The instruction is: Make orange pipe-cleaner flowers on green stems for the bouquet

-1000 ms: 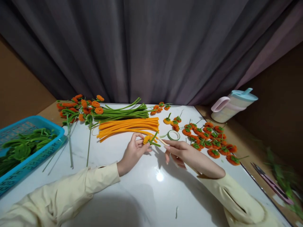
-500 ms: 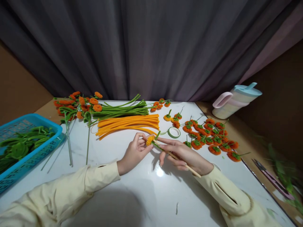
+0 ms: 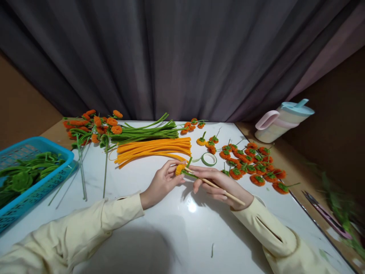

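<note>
Between the fingertips of my left hand [image 3: 162,184] is a small yellow-orange fuzzy flower [image 3: 180,169] with green pieces sticking out of it. My right hand [image 3: 219,187] grips a thin wooden stick [image 3: 234,198], whose far tip touches the flower. Orange pipe cleaners [image 3: 154,149] lie in a bundle just beyond my hands, with green pipe cleaners [image 3: 148,133] behind them. A roll of green tape [image 3: 209,160] rests on the white table beyond my right hand. Many orange flowers with green backs [image 3: 247,156] are spread to its right.
At the left stands a blue basket [image 3: 67,156] of green leaves, near stemmed orange flowers [image 3: 111,121]. A lidded jug [image 3: 281,123] is at the back right. Pink-handled scissors [image 3: 327,216] lie along the right edge. A green scrap [image 3: 212,250] is in front.
The stick in my right hand has tilted to a slightly flatter angle, and its near end has risen. My left hand still holds the flower in nearly the same place.
</note>
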A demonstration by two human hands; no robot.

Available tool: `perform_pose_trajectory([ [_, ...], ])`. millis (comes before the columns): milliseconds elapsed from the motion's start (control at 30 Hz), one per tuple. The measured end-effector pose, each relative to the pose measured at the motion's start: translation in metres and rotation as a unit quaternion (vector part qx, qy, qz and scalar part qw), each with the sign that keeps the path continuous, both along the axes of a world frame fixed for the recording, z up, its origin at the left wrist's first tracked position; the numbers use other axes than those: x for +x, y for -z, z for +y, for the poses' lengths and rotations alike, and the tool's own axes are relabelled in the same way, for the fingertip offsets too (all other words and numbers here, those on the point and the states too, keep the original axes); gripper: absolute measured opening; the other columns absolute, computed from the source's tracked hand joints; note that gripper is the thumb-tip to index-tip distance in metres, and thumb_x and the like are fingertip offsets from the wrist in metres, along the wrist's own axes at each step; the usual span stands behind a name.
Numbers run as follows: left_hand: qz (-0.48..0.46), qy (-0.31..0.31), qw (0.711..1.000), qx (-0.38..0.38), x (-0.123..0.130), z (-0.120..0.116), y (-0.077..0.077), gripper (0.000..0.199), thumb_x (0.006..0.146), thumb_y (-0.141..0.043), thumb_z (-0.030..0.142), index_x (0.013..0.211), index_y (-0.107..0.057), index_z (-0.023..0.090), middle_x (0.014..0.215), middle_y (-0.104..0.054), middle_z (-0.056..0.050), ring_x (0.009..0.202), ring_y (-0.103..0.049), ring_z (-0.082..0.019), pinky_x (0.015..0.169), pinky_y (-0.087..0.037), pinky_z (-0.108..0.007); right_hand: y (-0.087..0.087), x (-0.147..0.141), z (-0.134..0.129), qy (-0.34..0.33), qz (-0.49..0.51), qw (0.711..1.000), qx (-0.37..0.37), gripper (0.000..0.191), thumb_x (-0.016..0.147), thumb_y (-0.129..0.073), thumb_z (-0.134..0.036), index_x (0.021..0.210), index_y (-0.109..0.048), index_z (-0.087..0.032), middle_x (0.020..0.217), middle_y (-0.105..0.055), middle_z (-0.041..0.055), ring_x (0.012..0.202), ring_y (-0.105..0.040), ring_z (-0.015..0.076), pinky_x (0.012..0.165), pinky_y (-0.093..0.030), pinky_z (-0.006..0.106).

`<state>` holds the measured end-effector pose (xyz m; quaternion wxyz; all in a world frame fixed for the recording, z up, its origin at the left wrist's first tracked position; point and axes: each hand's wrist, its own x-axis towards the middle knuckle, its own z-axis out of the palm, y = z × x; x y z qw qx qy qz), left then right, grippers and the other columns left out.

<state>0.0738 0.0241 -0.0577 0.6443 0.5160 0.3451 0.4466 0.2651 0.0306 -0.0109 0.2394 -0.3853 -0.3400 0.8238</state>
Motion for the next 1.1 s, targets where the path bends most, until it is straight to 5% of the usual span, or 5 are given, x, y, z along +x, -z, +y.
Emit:
perform_pose_trajectory([
  [333,-0.013,0.005,0.999,-0.052,-0.002,0.002,-0.005,0.041,0.075,-0.068,0.034,0.105,-0.045,0.017,0.094,-0.066,-0.005,0.072,-0.066,-0.013,0.075,-0.055,-0.031,0.001,0.002,0.002,0.000,0.016,1.000,-0.021,0.039,0.087,-0.048,-0.019,0.125,-0.052,-0.013,0.070,-0.070,0.0077,0.026,-0.015,-0.0009,0.023,-0.020,0.008],
  [667,0.002,-0.002,0.998,-0.063,-0.001,0.002,-0.003,0.043,0.073,-0.071,0.036,0.103,-0.047,0.017,0.087,-0.069,-0.005,0.075,-0.067,-0.015,0.077,-0.054,-0.031,-0.004,-0.011,-0.011,0.021,-0.127,0.988,0.088,0.059,0.081,-0.050,-0.022,0.137,-0.038,-0.010,0.068,-0.071,0.0078,0.022,-0.027,0.0022,0.024,-0.024,0.014],
  [1100,-0.003,0.038,0.996,-0.079,-0.004,0.001,-0.001,0.052,0.075,-0.069,0.034,0.119,-0.047,0.017,0.088,-0.068,-0.006,0.079,-0.067,-0.016,0.080,-0.054,-0.033,-0.007,-0.014,-0.019,-0.059,-0.212,0.952,0.215,0.052,0.086,-0.046,-0.037,0.131,-0.047,-0.010,0.059,-0.066,0.0012,0.024,-0.038,0.0049,0.028,-0.028,0.017],
])
